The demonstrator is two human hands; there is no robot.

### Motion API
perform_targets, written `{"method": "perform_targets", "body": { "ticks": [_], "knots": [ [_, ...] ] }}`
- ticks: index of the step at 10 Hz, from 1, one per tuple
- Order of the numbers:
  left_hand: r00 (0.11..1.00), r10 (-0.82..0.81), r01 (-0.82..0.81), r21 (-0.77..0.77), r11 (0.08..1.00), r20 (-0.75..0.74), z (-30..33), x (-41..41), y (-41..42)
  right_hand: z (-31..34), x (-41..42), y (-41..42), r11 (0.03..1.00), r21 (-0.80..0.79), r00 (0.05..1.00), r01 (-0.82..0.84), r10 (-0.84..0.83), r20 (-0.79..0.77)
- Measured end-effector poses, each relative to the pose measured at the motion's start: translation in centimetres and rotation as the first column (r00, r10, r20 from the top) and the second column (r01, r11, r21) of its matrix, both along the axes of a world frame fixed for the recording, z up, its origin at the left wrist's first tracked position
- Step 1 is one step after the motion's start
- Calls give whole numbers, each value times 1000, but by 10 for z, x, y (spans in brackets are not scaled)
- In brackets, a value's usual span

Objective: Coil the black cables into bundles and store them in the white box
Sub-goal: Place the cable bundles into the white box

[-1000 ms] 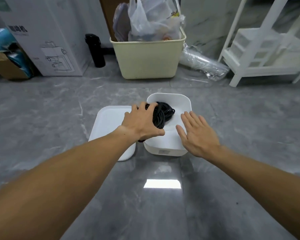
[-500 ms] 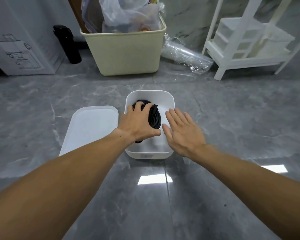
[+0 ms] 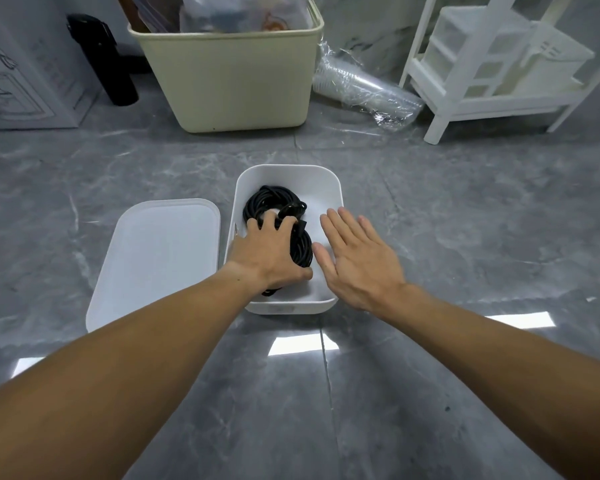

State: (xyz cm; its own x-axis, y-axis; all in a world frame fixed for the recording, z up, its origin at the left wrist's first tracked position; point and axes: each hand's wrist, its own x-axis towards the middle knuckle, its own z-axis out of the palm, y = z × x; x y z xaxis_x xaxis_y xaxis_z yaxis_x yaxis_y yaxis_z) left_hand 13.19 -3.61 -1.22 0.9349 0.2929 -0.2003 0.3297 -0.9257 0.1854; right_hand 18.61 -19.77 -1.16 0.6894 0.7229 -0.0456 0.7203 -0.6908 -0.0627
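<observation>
Your left hand (image 3: 269, 252) grasps the coiled black cables (image 3: 274, 209), seating them in the white box (image 3: 326, 174) | right hand (image 3: 355, 258) released, flat over its right edge, likely steadying.

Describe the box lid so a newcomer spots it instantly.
Start at the grey marble floor, in front of the beige bin. The white box holds the black cables; the lid lies flat beside it, left. It alone is shallow and empty.
</observation>
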Motion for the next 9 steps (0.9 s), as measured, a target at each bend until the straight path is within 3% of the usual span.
{"method": "perform_targets", "body": {
  "ticks": [7, 9],
  "knots": [
    [995, -40, 43, 34, 998, -90, -10, -14, 4, -4, 1, 2, 999, -20, 999, 25, -25, -37],
    [976, -56, 67, 49, 997, -212, -8, -15, 2, -3, 1, 1, 999, -30, 999, 30, -31, -40]
  ]
}}
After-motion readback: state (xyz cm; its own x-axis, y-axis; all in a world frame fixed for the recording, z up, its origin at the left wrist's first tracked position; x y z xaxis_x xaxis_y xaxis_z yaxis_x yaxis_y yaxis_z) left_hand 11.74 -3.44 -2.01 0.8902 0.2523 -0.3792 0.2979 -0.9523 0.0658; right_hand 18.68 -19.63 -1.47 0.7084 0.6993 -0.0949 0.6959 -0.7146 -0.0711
